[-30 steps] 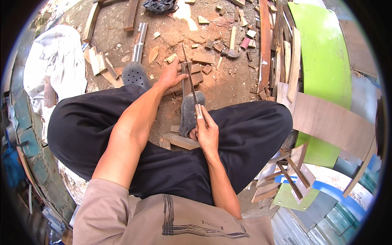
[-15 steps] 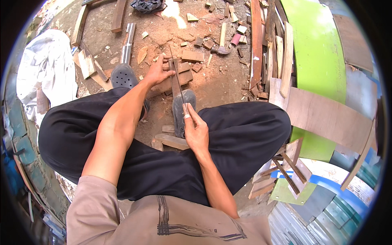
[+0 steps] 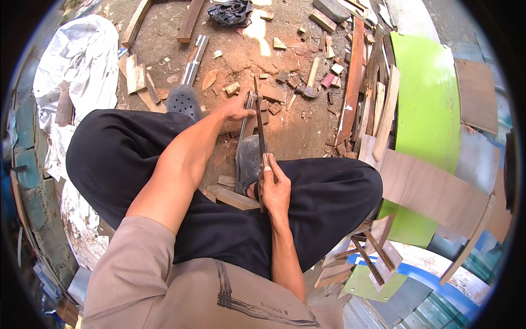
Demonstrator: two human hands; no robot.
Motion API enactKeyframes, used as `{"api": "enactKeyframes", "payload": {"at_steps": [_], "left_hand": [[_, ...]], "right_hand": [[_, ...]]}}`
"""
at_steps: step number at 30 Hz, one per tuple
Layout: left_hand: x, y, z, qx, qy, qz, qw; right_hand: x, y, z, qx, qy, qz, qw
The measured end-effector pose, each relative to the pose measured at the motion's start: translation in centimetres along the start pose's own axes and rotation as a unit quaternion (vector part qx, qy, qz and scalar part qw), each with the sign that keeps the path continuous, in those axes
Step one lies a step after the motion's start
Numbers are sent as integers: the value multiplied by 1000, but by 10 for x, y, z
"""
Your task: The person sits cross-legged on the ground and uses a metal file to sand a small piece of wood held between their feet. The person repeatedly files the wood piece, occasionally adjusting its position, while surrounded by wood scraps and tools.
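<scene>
Crumpled white cloth (image 3: 82, 52) over left, wooden-handled hammer (image 3: 313, 74) on the brown floor (image 3: 309, 123) beyond the right hand (image 3: 275, 189), flat green panel (image 3: 427, 98) further right

Right hand (image 3: 275, 192) hides most of handle of long-bladed tool (image 3: 259, 118); blade nearly edge-on, so we cannot tell whether it has teeth. Left hand (image 3: 236, 107) covers part of wood strip (image 3: 247, 126); some fingers we cannot make out. Left trouser leg (image 3: 129, 151) hides heel of left shoe (image 3: 183, 101). Plywood strip (image 3: 433, 183) covers part of green panel (image 3: 427, 93). Corrugated sheet (image 3: 356, 314) runs out past lower edge. Blue thing (image 3: 7, 194) at far left edge too blurred and dim for us to name.
</scene>
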State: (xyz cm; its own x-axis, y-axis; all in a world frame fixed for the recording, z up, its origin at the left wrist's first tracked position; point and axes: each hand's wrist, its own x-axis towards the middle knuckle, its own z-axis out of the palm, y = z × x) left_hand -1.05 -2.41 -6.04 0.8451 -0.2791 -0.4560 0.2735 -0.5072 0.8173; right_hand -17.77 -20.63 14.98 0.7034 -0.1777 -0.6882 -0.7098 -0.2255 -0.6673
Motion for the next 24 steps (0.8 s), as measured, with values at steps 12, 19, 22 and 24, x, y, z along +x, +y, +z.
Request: {"api": "enactKeyframes", "payload": {"at_steps": [12, 19, 22, 24], "left_hand": [[-13, -26, 12, -190, 55, 4, 980], [-21, -21, 8, -251, 34, -5, 967], [-18, -25, 9, -146, 52, -21, 988], [-18, -21, 11, -161, 47, -16, 986]], "right_hand": [[9, 14, 2, -51, -13, -90, 995], [10, 13, 10, -47, -13, -87, 995], [12, 17, 13, -37, -16, -84, 996], [16, 22, 13, -33, -20, -82, 996]]}}
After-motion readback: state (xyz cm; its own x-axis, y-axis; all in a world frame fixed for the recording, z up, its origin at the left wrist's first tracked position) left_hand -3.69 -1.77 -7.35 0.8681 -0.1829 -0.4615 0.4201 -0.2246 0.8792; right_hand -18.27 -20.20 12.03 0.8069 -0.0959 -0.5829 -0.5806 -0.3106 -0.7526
